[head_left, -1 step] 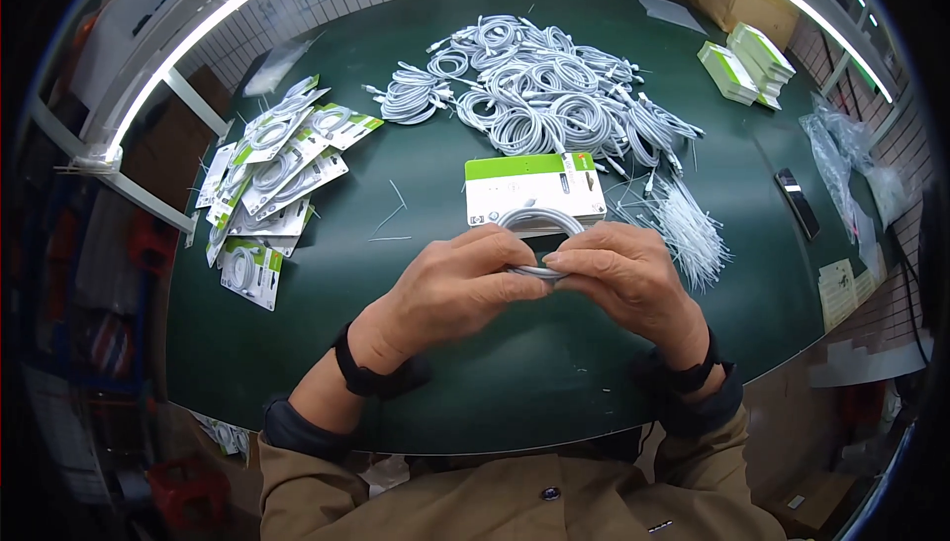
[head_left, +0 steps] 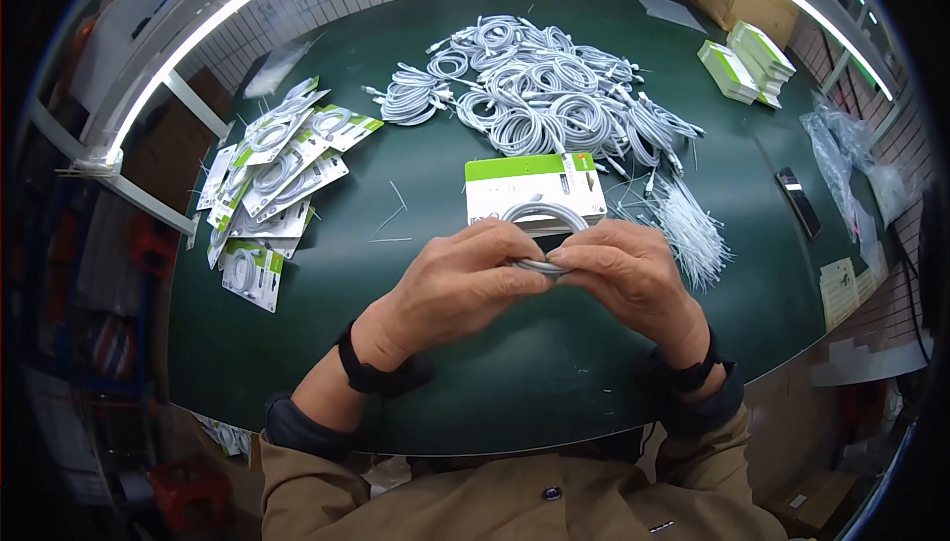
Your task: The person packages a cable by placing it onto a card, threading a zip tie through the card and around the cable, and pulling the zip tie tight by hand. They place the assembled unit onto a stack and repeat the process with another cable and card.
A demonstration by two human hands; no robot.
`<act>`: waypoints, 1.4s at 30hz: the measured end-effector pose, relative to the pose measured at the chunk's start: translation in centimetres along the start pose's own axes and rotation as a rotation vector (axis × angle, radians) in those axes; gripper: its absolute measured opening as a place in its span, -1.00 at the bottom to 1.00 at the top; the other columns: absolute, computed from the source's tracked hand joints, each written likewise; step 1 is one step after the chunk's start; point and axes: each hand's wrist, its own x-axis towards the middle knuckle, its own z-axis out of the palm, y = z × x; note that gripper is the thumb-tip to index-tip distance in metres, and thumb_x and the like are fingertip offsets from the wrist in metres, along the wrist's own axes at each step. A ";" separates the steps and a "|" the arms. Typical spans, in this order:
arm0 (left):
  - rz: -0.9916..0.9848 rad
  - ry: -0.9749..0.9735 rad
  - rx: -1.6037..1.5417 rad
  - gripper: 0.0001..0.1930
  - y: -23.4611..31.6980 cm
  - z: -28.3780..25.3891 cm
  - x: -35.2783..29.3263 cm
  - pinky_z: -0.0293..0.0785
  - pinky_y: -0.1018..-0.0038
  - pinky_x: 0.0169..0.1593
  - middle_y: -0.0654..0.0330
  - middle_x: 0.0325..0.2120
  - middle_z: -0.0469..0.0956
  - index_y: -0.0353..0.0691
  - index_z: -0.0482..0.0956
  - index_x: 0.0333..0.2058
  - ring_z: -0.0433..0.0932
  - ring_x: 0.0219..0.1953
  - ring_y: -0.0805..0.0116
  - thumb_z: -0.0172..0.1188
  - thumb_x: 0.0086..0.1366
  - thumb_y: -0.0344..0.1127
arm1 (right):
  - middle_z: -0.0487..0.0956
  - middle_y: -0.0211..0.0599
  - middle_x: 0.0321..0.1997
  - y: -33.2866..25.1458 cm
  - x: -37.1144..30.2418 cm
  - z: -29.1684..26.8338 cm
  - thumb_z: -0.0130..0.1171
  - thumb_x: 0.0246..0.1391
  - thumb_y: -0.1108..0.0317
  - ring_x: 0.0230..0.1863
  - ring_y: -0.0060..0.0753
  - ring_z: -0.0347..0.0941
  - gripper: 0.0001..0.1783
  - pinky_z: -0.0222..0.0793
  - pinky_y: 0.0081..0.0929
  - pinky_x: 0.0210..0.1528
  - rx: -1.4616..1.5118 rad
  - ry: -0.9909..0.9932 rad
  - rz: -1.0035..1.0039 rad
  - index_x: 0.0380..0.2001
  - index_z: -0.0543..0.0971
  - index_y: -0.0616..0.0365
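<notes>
A coiled white cable [head_left: 554, 211] is held up over the green table by both hands. My left hand [head_left: 465, 269] pinches the coil's near left side between thumb and fingers. On the near right side my right hand [head_left: 633, 269] grips it the same way, its fingertips close to the left ones. Just behind the coil lies a stack of white and green cards [head_left: 515, 188], partly hidden by the hands. A bundle of thin white ties [head_left: 693, 239] lies to the right of my right hand.
A large heap of coiled cables [head_left: 554, 86] fills the far middle. Carded cables [head_left: 272, 170] are piled at the left. A phone [head_left: 798, 202], plastic bags [head_left: 851, 165] and stacks of cards [head_left: 747, 64] line the right side. Loose ties [head_left: 390, 209] lie left of centre.
The coil has shifted and tilted slightly to the right between my hands. Both hands keep their pinch and have barely moved.
</notes>
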 end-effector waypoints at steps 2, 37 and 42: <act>-0.028 0.107 -0.067 -0.71 -0.9 0.6 0.6 0.60 0.46 -0.22 0.04 -0.12 0.60 -0.19 0.71 -0.17 0.62 -0.19 0.20 0.42 0.09 -0.55 | 0.70 -0.18 -0.26 1.0 -0.6 -0.3 0.45 -0.08 0.60 -0.27 -0.18 0.68 -0.68 0.59 -0.37 -0.23 0.003 0.043 0.056 -0.19 0.66 0.18; -0.096 -0.019 0.600 -0.79 -3.9 0.2 1.8 0.61 0.31 -0.08 0.10 -0.20 0.69 -0.25 0.63 -0.14 0.69 -0.14 0.13 0.24 0.23 -0.45 | 0.67 -0.14 -0.23 4.6 -2.7 -1.5 0.39 0.04 0.66 -0.21 -0.31 0.64 -0.73 0.58 -0.43 -0.19 0.030 0.525 0.188 -0.17 0.61 0.24; -0.259 -0.259 0.600 -0.87 1.4 0.8 -0.9 0.57 0.28 -0.28 0.13 -0.40 0.65 -0.23 0.64 -0.22 0.66 -0.35 0.14 0.31 0.26 -0.40 | 0.67 -0.13 -0.22 2.1 -1.7 0.7 0.38 0.03 0.68 -0.21 -0.30 0.65 -0.72 0.60 -0.38 -0.21 0.115 0.369 0.179 -0.18 0.61 0.23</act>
